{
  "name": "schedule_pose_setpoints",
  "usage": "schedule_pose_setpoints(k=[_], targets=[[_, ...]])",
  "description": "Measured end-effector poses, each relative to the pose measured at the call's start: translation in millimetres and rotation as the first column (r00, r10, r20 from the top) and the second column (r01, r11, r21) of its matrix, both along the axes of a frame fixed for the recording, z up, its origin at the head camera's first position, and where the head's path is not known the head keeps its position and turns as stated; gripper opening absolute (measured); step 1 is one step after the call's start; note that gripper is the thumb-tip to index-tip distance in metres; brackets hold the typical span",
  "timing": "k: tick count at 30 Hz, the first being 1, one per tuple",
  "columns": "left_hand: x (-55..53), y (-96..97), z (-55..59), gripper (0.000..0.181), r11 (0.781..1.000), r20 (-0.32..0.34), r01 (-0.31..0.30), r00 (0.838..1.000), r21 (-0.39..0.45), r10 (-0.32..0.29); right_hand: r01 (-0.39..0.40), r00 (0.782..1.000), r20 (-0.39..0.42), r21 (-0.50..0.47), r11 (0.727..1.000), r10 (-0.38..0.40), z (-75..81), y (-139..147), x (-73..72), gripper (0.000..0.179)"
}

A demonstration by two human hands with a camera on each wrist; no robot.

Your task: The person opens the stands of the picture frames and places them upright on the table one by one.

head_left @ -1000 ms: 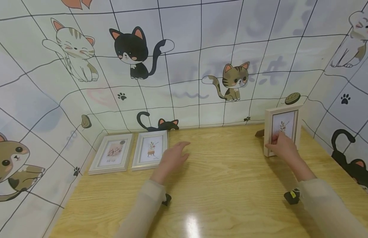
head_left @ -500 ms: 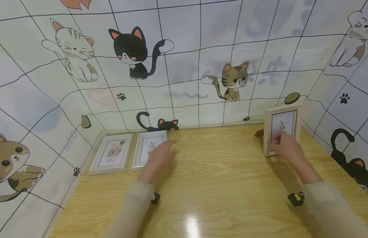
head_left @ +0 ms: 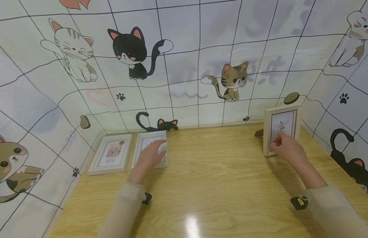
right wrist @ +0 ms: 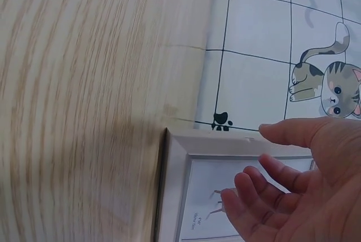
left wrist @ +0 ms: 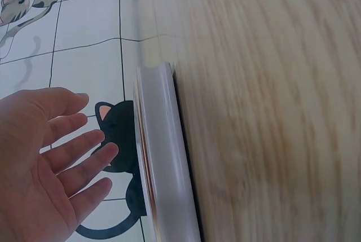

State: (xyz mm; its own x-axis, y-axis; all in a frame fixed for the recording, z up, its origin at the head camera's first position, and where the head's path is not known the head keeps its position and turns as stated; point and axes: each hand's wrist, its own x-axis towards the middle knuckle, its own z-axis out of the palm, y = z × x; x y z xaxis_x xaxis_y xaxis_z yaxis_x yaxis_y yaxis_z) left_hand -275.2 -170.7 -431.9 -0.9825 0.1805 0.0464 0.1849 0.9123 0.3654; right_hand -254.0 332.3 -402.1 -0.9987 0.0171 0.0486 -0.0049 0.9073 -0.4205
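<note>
My left hand (head_left: 149, 155) hovers over a white picture frame (head_left: 165, 161) lying flat, hiding most of its picture in the head view. In the left wrist view the fingers are spread and relaxed, apart from the frame's side edge. On the right, a cream picture frame (head_left: 282, 115) with a plant print stands upright on its back leg. My right hand (head_left: 288, 150) is in front of its lower part, fingers bent loosely. The right wrist view shows thumb and fingers apart, with nothing between them; whether they touch the frame I cannot tell.
Another white picture frame (head_left: 110, 153) with a pink print lies flat at the far left. The wooden table (head_left: 201, 185) meets a wall (head_left: 186, 82) printed with cartoon cats behind and at both sides. Dark wrist devices (head_left: 299, 202) sit below the sleeves.
My left hand has moved left, from the right edge of the middle frame to over it. My right hand has drawn back slightly from the standing frame, which stays put.
</note>
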Motion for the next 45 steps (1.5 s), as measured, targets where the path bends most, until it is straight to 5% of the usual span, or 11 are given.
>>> schedule_pose_setpoints(k=[11,25,33,40,45], targets=[[-0.6,-20.2,2.1,0.051,0.999,0.003,-0.039,0.999,-0.01,0.039,-0.064,0.998,-0.006,0.004,0.998,0.064,4.9,-17.0,4.2,0.033],[2.4,-41.3,-3.1,0.052,0.992,0.047,-0.106,0.994,0.075,0.103,-0.118,0.993,-0.027,0.0,0.993,0.118,3.2,-30.9,6.9,0.028],[5.1,-51.2,-4.4,0.056,0.988,0.02,-0.157,0.987,0.007,0.156,-0.123,0.992,-0.007,0.001,0.992,0.123,-0.3,-36.1,7.5,0.03],[8.2,-50.3,-2.9,0.056,0.986,0.014,-0.164,0.986,0.03,0.164,-0.125,0.992,-0.009,-0.014,0.992,0.125,-0.2,-43.3,8.1,0.031],[11.7,-50.0,-1.6,0.062,0.973,0.029,-0.231,0.973,0.0,0.231,-0.137,0.991,-0.006,-0.025,0.99,0.136,1.1,-50.2,10.6,0.031]])
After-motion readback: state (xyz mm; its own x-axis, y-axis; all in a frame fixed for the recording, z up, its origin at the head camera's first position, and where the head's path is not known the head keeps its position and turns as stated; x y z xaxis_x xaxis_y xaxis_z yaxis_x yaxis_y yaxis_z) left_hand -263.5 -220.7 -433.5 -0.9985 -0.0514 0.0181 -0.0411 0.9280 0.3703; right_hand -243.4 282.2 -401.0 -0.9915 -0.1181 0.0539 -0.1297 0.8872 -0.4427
